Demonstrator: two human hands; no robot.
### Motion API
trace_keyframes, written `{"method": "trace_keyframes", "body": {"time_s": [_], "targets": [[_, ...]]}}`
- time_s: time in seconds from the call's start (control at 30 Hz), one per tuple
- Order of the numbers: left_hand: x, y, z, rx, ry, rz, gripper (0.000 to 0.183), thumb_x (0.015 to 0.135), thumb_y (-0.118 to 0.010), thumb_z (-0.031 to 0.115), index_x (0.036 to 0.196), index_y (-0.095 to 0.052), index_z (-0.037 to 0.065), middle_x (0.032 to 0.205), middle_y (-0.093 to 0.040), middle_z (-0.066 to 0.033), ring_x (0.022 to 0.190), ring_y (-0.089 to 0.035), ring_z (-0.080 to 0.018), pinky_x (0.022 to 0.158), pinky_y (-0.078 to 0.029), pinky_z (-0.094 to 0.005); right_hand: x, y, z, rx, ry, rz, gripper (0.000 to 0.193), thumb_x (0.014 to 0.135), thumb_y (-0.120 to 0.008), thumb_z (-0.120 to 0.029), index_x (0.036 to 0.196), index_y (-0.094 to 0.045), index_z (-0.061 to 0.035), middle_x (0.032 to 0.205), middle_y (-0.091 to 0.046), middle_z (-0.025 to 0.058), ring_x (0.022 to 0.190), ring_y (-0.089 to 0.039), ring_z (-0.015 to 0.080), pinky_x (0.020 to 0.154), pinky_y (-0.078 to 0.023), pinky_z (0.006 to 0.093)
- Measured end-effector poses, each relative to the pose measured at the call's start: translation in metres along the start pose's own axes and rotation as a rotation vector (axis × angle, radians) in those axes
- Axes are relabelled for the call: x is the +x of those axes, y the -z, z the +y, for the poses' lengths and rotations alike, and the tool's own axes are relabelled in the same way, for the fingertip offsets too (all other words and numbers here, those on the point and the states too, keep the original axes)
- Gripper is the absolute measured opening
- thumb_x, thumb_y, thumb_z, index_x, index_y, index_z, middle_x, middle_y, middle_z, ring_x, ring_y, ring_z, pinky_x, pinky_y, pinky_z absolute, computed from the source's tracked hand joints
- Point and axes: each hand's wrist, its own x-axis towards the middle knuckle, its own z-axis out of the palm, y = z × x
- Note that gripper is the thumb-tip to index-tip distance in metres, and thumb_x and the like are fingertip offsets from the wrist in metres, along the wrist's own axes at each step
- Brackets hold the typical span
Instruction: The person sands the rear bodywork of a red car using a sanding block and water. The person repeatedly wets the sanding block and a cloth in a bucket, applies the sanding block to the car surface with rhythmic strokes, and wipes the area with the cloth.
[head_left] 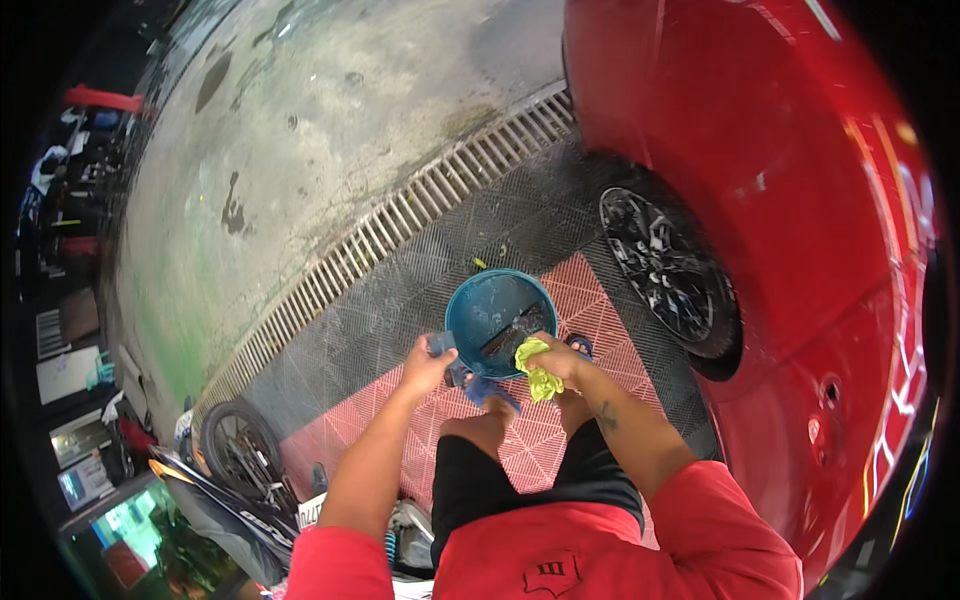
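Observation:
A round teal bucket [487, 300] stands on the tiled floor between my feet, with what looks like water and something long and dark inside. My left hand [425, 368] is at its left rim, closed around a small grey-blue block [440, 344] whose exact kind I cannot make out. Over the right rim, my right hand [560, 360] grips a crumpled yellow-green cloth [540, 372]. The cloth hangs down at the bucket's near side and hides part of the rim.
A red car [780, 200] fills the right side, its black alloy wheel [660, 265] close to the bucket. Red [610, 330] and dark grey floor tiles lie underfoot. Beyond them runs a drain grate [390, 215]. At the lower left stands a motorcycle [240, 445].

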Motion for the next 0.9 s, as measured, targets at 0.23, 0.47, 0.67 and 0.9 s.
{"method": "trace_keyframes", "body": {"time_s": [0.23,0.47,0.67,0.9], "targets": [[0.154,-0.144,-0.07,0.346,-0.155,0.218,0.077,0.095,-0.085,0.022,0.16,-0.047,0.008,0.126,-0.075,-0.0325,0.117,-0.075,-0.0508,0.104,-0.058,-0.0583,0.19,0.055,0.008,-0.937,0.25,0.28,0.088,0.083,-0.087,-0.017,0.164,-0.051,-0.0237,0.174,-0.041,0.0246,0.156,-0.048,0.0482,0.125,-0.048,0.0513],[0.252,-0.172,-0.139,0.607,0.035,0.282,0.071,0.101,-0.077,0.02,0.163,-0.045,0.012,0.136,-0.069,-0.035,0.121,-0.07,-0.0559,0.107,-0.057,-0.0595,0.309,0.005,0.037,-1.287,0.124,0.427,0.087,0.096,-0.079,-0.031,0.174,-0.042,-0.026,0.185,-0.026,0.0223,0.158,-0.043,0.0544,0.127,-0.045,0.0589],[0.265,-0.229,-0.135,0.384,0.072,0.217,0.072,0.1,-0.078,0.019,0.166,-0.05,0.011,0.138,-0.072,-0.0315,0.129,-0.07,-0.051,0.114,-0.055,-0.0553,0.336,0.106,0.095,-1.132,0.006,0.335,0.079,0.092,-0.079,-0.02,0.167,-0.055,-0.018,0.152,-0.064,0.0274,0.126,-0.072,0.0453,0.103,-0.062,0.0568],[0.169,-0.168,-0.102,-0.159,-0.158,0.31,0.066,0.1,-0.085,0.01,0.16,-0.057,0.002,0.148,-0.071,-0.0206,0.135,-0.069,-0.0323,0.115,-0.054,-0.0435,0.171,0.071,0.045,0.43,0.203,0.15,0.054,0.097,-0.072,-0.004,0.15,-0.063,-0.0066,0.123,-0.079,0.0153,0.102,-0.081,0.029,0.089,-0.069,0.0468]]}}
